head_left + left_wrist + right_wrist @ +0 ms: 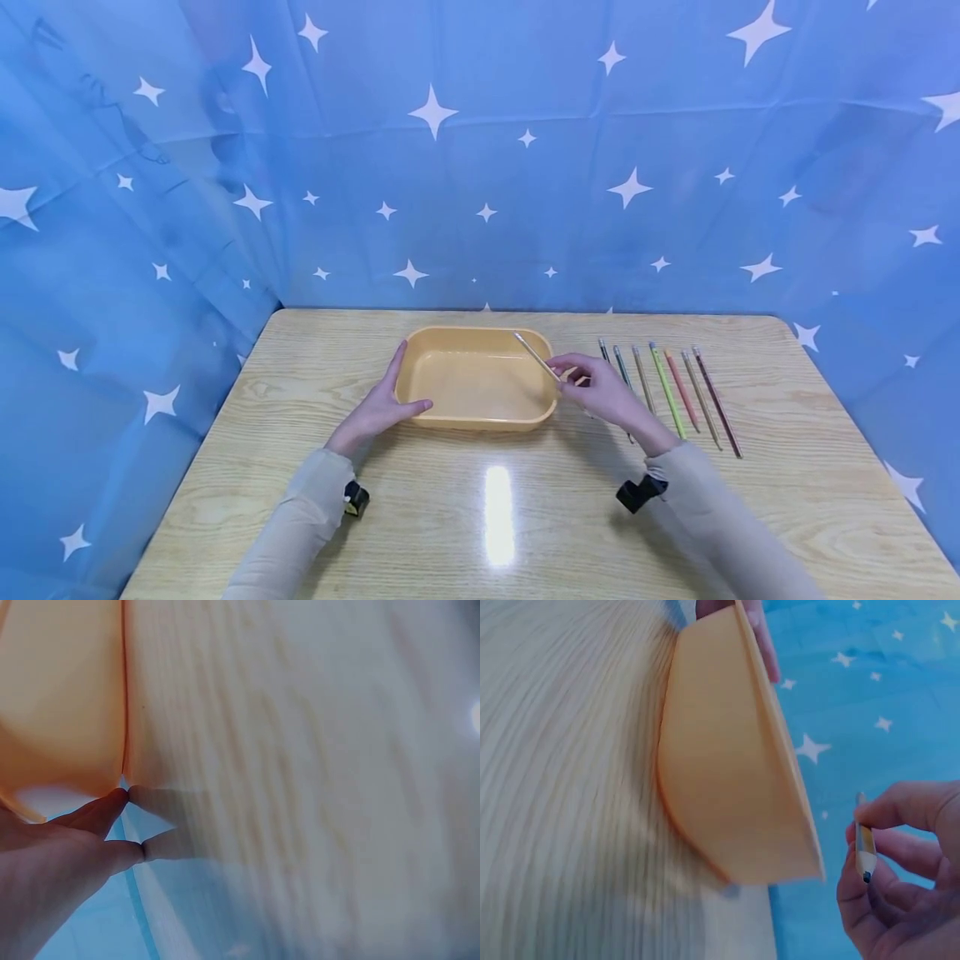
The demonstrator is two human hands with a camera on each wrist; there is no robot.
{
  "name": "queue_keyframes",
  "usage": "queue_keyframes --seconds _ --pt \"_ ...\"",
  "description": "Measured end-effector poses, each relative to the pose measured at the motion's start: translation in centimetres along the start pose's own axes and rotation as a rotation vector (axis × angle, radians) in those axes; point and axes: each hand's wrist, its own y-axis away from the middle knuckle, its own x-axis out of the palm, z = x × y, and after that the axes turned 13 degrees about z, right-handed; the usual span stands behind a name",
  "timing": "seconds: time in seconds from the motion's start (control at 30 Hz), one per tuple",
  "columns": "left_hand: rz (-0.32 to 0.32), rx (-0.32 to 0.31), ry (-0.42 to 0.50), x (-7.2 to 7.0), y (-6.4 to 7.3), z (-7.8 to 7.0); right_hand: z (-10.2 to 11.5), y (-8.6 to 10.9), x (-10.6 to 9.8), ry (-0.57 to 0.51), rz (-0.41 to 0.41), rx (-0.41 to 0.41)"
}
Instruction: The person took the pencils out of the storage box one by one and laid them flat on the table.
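A shallow yellow-orange plastic tray [480,385] sits on the table. At its left end my left hand [381,406] rests against the tray, thumb at the near rim and straight fingers along the left side. My right hand [597,389] pinches a pencil [536,356] between thumb and fingers over the tray's right rim. The pencil slants, one end above the inside of the tray. In the right wrist view its pale body and dark tip [866,877] show clear of the tray wall. The left wrist view shows fingers [97,817] at the tray's side.
Several pencils lie in a row right of the tray, among them a green pencil [667,389], a red pencil [682,390] and a maroon pencil [717,402]. My right hand and forearm partly cover the nearest ones. A blue star-patterned curtain [480,183] hangs behind the wooden table [420,517].
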Motion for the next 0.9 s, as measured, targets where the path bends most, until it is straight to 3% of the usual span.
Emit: queue_keyframes --seconds 0.13,0.33,0.7,0.8,0.9 --pt "-0.001 -0.003 0.002 0.0 0.4 -0.8 -1.0 1.0 -0.7 0.005 -0.027 0.007" --pt "-0.002 -0.005 -0.011 0.0 0.5 -0.8 -2.3 2.2 -1.4 0.007 -0.069 0.035" --pt "-0.004 -0.017 -0.032 0.0 0.5 -0.9 -4.3 2.6 -1.9 0.135 -0.171 0.148" --pt "-0.014 -0.015 -0.048 -0.2 -0.2 0.8 -4.9 2.3 -1.7 0.168 -0.182 0.176" --pt "-0.017 -0.013 -0.046 -0.1 -0.5 1.4 -5.4 1.9 -1.4 0.185 -0.192 0.204"
